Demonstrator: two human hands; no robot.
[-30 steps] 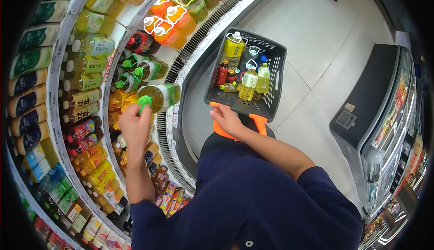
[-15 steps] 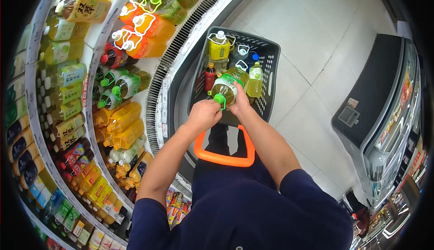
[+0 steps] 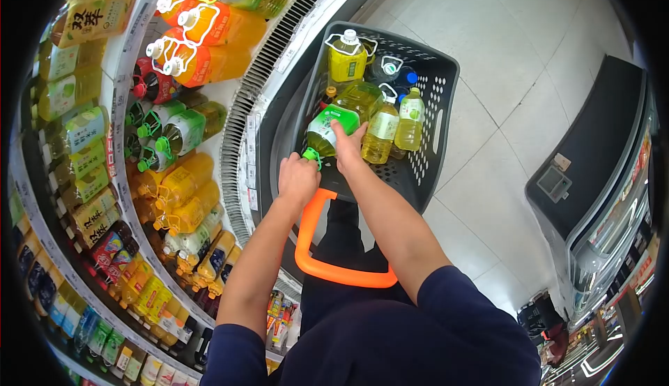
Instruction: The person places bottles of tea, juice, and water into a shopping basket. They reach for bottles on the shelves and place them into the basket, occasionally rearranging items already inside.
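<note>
A large drink bottle (image 3: 333, 122) with a green label and green cap lies slanted inside the dark grey shopping basket (image 3: 446, 72), its cap end toward me. My left hand (image 3: 300, 179) is closed around the cap and carry loop at its neck. Against the bottle's label side, my right hand (image 3: 348, 147) grips with the thumb on top; its other fingers are partly hidden. Just right of that hand stand a yellow drink bottle (image 3: 380, 133) and a second one with a pale cap (image 3: 410, 121). A bigger yellow jug with a white cap (image 3: 347, 58) is at the basket's far left.
The basket's orange handle (image 3: 346, 274) is folded toward my legs. Shelves of bottled drinks (image 3: 188, 124) line the left side, edged by a black vent grille (image 3: 252, 86). Pale floor tiles (image 3: 488, 128) lie to the right, before a dark display case (image 3: 592, 142).
The green-labelled bottle has moved left and lower into the basket with both hands on it, showing more of its label. A yellow bottle beside it has come into view. The camera view has shifted.
</note>
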